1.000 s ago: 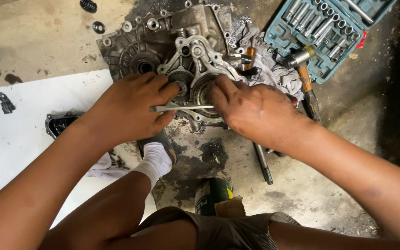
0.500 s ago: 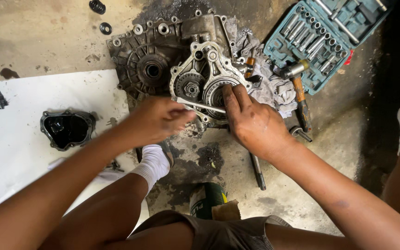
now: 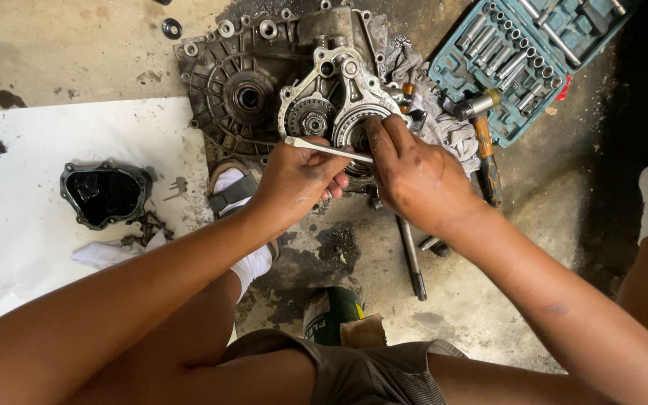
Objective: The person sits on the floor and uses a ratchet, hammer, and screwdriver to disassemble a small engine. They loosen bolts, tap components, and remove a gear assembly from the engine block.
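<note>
Two bare hands meet at upper centre of the frame over a greasy grey metal gearbox casing: the left hand closed around a thin silver metal rod, the right hand pressing fingertips against the casing's round gear. A teal socket-set case lies open at upper right.

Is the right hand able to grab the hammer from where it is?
Probably yes. The hammer lies on the floor just beside the right hand, with nothing lying over it. But that hand is pressing fingers on the gear housing, so it would have to let go first.
</note>
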